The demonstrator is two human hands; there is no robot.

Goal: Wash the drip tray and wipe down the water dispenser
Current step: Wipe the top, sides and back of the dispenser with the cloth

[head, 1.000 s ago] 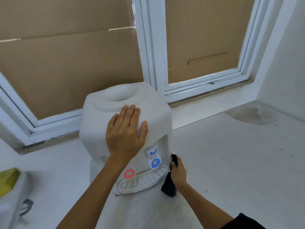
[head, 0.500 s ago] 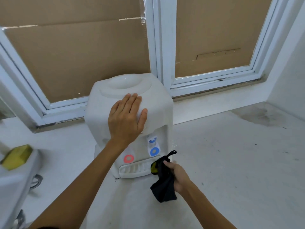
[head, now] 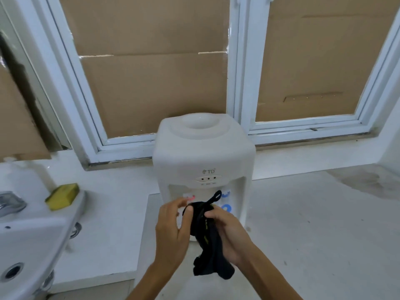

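Both of the person's hands are reaching forward in front of the water dispenser [head: 202, 161], meeting at a black cloth [head: 207, 239]. The left hand [head: 173, 232] is coming in from the near left with its forearm angled up toward the middle; its thumb is pressing against the upper left part of the cloth while the fingers are spreading loosely above it, toward the red tap [head: 189, 197]. The right hand [head: 229, 232] is coming in from the near right, its fingers curling round the cloth and gripping it from the right side, so the cloth is bunching between the two hands. The lower end of the cloth is hanging down below the hands, and a thin loop of it is sticking up toward the blue tap [head: 226, 207].

The dispenser is standing upright on the pale counter [head: 313, 224], just in front of the window frame [head: 238, 83], whose panes are covered with brown cardboard [head: 151, 83]. Its round bottle well on top is holding no bottle. The drip tray is hidden behind the hands and cloth, so whether it is sitting in place cannot be told.

At the near left a white sink [head: 32, 234] is showing its drain hole, and nothing else is visible in the part of the basin that shows. A yellow sponge [head: 62, 197] is lying on the sink's far rim, and part of a metal faucet [head: 10, 203] is showing at the left edge.
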